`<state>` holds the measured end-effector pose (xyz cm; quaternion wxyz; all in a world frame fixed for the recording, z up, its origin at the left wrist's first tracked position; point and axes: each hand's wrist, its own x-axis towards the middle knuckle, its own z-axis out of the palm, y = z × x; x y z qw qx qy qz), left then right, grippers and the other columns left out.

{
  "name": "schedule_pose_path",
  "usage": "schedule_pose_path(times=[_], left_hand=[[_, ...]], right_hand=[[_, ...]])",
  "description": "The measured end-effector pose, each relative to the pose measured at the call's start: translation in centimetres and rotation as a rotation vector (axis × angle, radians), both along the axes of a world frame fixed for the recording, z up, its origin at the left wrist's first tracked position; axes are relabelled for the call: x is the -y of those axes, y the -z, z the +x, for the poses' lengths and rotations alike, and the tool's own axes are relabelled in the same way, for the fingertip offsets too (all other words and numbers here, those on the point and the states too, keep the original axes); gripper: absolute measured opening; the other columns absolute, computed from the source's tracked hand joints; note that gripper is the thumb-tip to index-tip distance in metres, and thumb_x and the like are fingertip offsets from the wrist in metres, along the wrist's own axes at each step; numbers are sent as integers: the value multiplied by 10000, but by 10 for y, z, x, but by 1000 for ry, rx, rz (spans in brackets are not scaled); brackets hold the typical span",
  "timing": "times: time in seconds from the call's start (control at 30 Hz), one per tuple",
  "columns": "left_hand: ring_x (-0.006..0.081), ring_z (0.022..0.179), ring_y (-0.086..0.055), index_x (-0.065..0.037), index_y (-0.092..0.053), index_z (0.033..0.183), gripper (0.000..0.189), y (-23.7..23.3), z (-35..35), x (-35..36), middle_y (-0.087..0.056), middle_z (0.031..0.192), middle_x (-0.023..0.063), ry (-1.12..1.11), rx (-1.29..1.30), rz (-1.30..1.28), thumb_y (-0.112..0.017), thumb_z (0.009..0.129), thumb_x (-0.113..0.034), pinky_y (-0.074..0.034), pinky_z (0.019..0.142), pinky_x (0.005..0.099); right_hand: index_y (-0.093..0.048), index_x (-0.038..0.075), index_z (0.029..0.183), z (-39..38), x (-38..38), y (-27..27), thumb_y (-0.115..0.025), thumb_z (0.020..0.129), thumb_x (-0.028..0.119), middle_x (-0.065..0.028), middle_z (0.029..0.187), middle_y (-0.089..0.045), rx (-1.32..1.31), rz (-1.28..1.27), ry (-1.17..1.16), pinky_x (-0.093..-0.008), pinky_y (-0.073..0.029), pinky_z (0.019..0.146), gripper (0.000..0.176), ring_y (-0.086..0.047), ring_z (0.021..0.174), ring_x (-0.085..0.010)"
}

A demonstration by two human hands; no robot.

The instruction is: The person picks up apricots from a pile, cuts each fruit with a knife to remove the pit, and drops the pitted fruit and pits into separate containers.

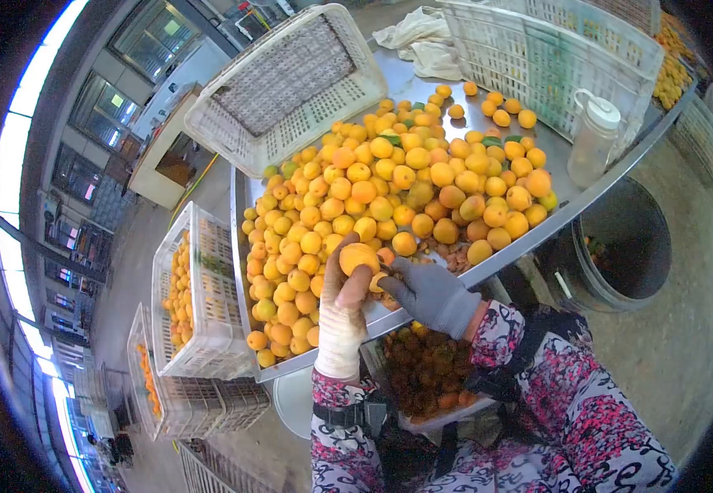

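Observation:
An orange-yellow apricot [359,259] is held up between the fingers and thumb of my left hand [342,300], which wears a white wrapping with its fingers showing. Just to the right, my right hand [432,297] in a grey glove has its fingers closed close to that apricot. What its fingertips hold, if anything, is partly hidden. A large heap of apricots [323,205] covers the metal table [511,256] beyond both hands. Brownish pits or scraps [453,256] lie beside the right hand. Below the table edge, a container holds dark reddish-brown fruit [426,370].
A white crate [286,90] is tipped on the table's far left, and another crate [537,74] stands far right beside a clear bottle [595,135]. A dark bucket [623,238] stands to the right. Crates of apricots [200,287] stand at the left.

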<state>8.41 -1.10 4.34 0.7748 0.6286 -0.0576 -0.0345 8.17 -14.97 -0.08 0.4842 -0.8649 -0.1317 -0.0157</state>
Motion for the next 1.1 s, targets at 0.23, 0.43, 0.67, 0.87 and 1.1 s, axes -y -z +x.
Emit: schedule_pose_path(times=[0.23, 0.43, 0.67, 0.87, 1.1], left_hand=[[199, 986, -546, -27, -489, 1182, 541, 29, 5, 18, -562, 1105, 103, -5, -221, -471, -520, 881, -475, -441, 851, 307], [185, 978, -549, -18, -486, 1178, 446, 16, 10, 2, -558, 1100, 93, -78, -65, -168, -463, 918, -379, -439, 849, 292], [133, 743, -538, -41, -552, 1078, 386, 31, -2, 19, -595, 944, 46, -138, -180, -346, -433, 945, -383, -439, 638, 244], [167, 744, -541, -34, -529, 1118, 362, 39, 0, 14, -584, 975, 100, -64, -175, -240, -410, 958, -337, -446, 603, 288], [155, 899, -563, -12, -555, 1089, 466, 56, 2, 16, -599, 981, 54, -202, 47, 71, -509, 892, -432, -448, 767, 269]], right_hand=[[-511, 56, 970, -15, -20, 2, -428, 916, 426, -219, 699, -606, -97, 59, 149, -503, -456, 592, 382, -595, 680, -407], [-494, 47, 992, -6, -4, 4, -427, 915, 436, -226, 674, -597, 20, 45, 77, -510, -450, 564, 402, -589, 638, -411], [-481, 69, 1013, -15, -24, 6, -409, 916, 454, -206, 665, -605, -3, -15, 225, -507, -451, 540, 403, -593, 617, -406], [-486, 46, 1036, -17, -27, 11, -421, 916, 427, -220, 728, -616, -115, 13, 156, -509, -459, 600, 404, -597, 684, -414], [-529, 10, 1050, -17, -31, 16, -449, 909, 389, -265, 836, -608, -103, 287, 190, -505, -453, 688, 412, -582, 801, -438]])
